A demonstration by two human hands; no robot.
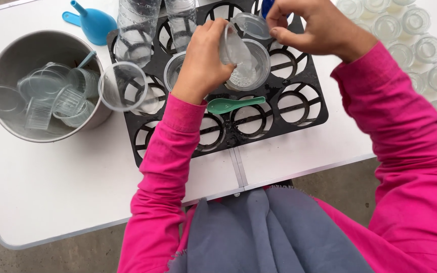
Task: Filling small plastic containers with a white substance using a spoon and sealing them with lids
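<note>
The person's left hand (204, 60) is curled shut around a small clear plastic cup (244, 63), thin-walled and round, tipped on its side over the middle of a black plastic tray (309, 119); a little water or granular stuff glints at the cup's bottom, too blurred to tell which. The right hand (312, 25) hovers just above and to the right of that cup, thumb and forefinger pinched on a clear round lid (251, 24), the other fingers loosely bent. The tray is a flat moulded grid of ring-shaped holders with spoked openings, matte and hard. A smooth green plastic spoon (233, 104) lies across the tray's rings just below the cup. Another empty clear cup (123, 87) stands at the tray's left edge, and two tall clear ribbed bottles (137, 25) rise from its upper left holders. Left of the tray sits a dull grey metal pot (6, 60), round and filled with a jumble of more clear cups. Above the tray's left corner rests a glossy blue funnel (94, 23). Right of the tray stands a cluster of lidded clear cups (421, 50) in rows. All rests on a smooth white folding table (67, 187) with a centre seam, over a rough grey concrete floor (345, 189). The sleeves (410, 146) are bright pink knit.
</note>
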